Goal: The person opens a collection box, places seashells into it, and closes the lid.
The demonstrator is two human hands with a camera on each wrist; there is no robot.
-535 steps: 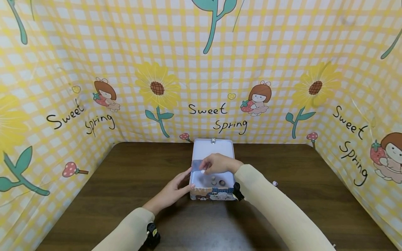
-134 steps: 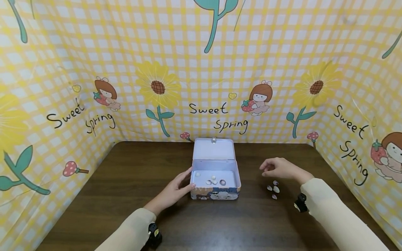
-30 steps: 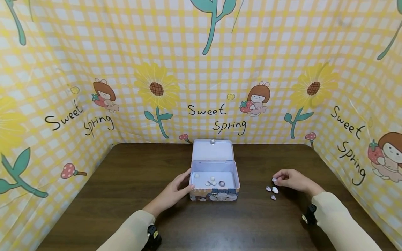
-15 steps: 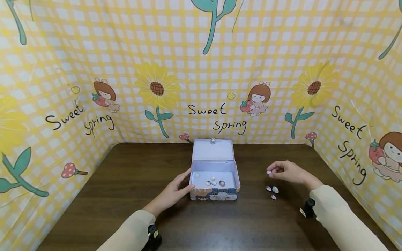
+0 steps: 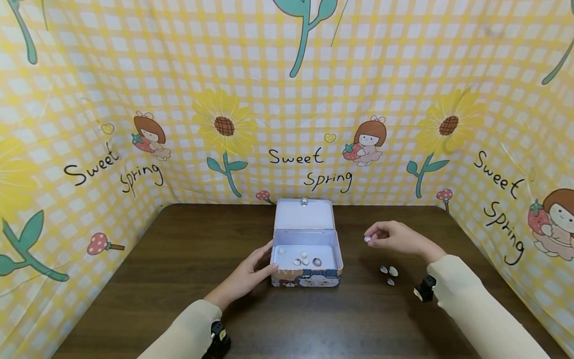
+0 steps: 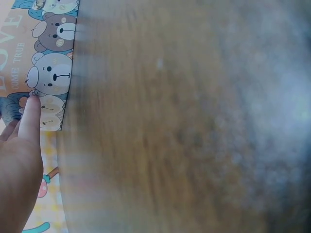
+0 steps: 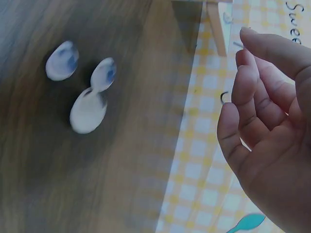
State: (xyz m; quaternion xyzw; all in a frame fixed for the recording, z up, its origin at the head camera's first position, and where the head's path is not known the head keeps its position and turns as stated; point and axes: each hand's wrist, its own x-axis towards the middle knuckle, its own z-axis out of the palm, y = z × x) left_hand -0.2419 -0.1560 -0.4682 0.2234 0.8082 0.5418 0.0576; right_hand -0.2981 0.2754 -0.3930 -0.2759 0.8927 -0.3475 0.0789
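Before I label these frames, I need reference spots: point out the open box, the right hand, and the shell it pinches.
Open box (image 5: 309,237), head view, inner back wall.
Right hand (image 5: 398,236), head view, back of the hand.
Pinched shell (image 5: 367,239), head view, exposed middle.

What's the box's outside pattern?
The tin box shows cartoon bears and lettering, best in the left wrist view.
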